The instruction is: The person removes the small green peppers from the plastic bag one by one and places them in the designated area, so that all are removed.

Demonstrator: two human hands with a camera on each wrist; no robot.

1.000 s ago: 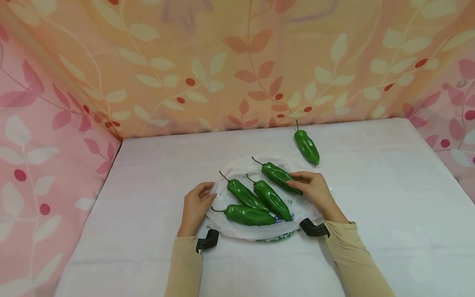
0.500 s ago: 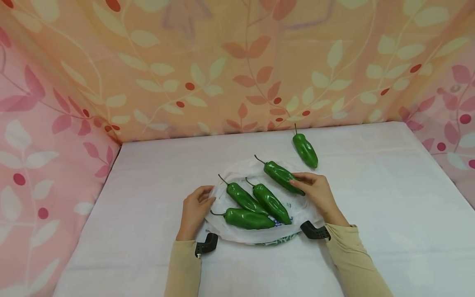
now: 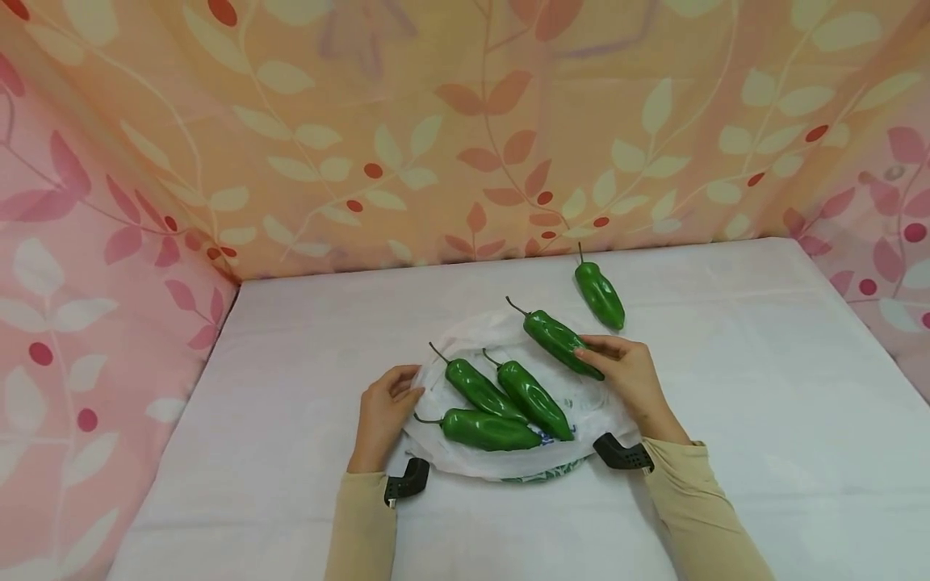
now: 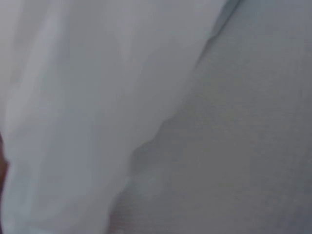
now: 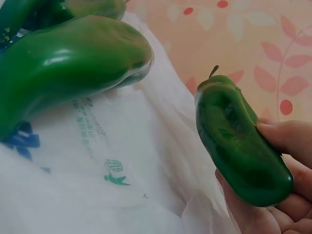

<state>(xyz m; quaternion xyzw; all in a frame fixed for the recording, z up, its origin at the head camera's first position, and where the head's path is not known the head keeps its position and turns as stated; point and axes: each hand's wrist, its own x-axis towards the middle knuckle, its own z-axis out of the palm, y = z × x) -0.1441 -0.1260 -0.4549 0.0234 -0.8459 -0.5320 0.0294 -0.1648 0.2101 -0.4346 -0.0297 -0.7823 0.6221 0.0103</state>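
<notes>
A white plastic bag [image 3: 508, 466] with green and blue print lies spread in the middle of the table. On it rest three green peppers: one lowest [image 3: 488, 430], one above it [image 3: 483, 389] and one to their right [image 3: 534, 399]. The right hand [image 3: 635, 379] pinches a fourth green pepper [image 3: 558, 342] near its lower tip, over the bag's right side; in the right wrist view thumb and fingers hold that pepper [image 5: 241, 141]. At the bag's left edge, the left hand [image 3: 383, 415] pinches the plastic. The left wrist view shows blurred white bag plastic [image 4: 92, 107].
Another green pepper [image 3: 599, 295] lies on the white tablecloth [image 3: 312, 323] behind the bag, close to the right hand. Patterned orange cloth [image 3: 407, 129] stands along the back edge, with pink patterned cloth [image 3: 80, 363] at the left and right.
The right hand has moved slightly to the right with its pepper, away from the three on the bag. The left hand keeps its place at the bag's edge.
</notes>
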